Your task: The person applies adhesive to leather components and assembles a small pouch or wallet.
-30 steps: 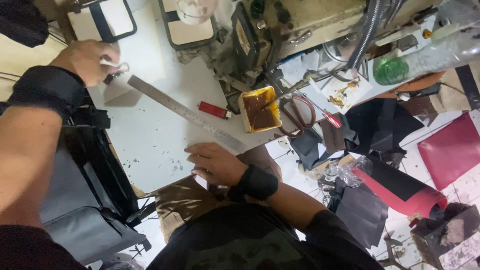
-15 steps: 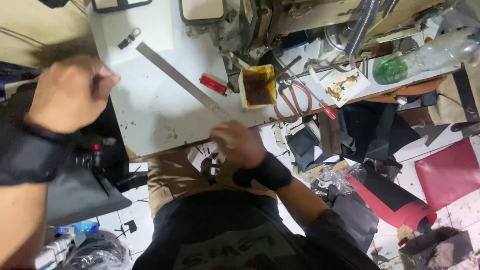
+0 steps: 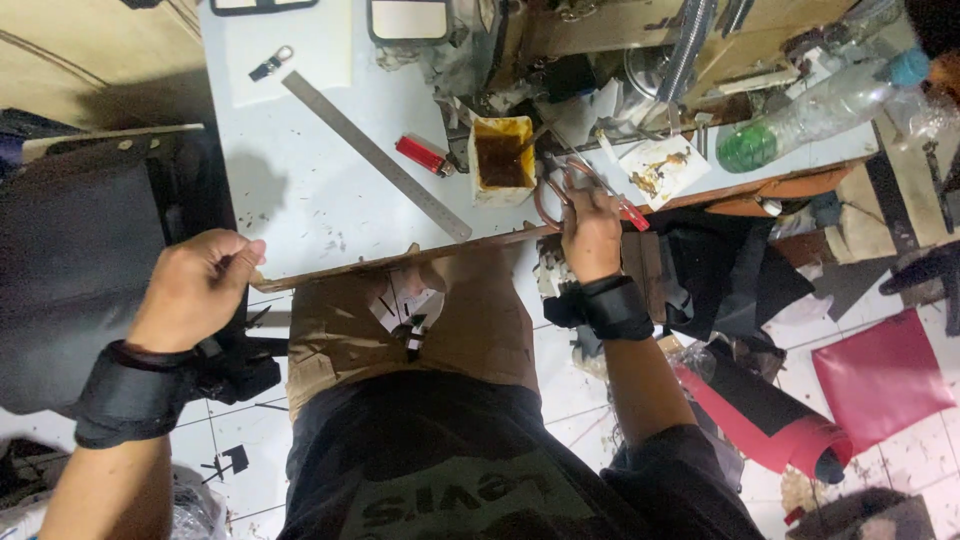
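Note:
My right hand (image 3: 590, 228) is closed on the brown-handled scissors (image 3: 552, 196) at the front edge of the white table (image 3: 300, 200), beside a yellow tin of brown glue (image 3: 500, 152). My left hand (image 3: 197, 286) is a closed fist at the table's front left corner, thumb pressed to forefinger; whether it pinches anything I cannot tell. Both wrists wear black bands. A long steel ruler (image 3: 375, 155) lies diagonally on the table between the hands, and a red lighter (image 3: 424, 154) lies next to it.
A black bag panel (image 3: 80, 260) hangs left of the table. A small metal clip (image 3: 270, 65) lies at the back, and a green-bottomed plastic bottle (image 3: 790, 120) at the right. Red leather pieces (image 3: 780, 420) and black scraps litter the tiled floor.
My right hand left the table's front edge near my lap and moved right onto the scissors. My left hand dropped from the far left of the table to its front corner.

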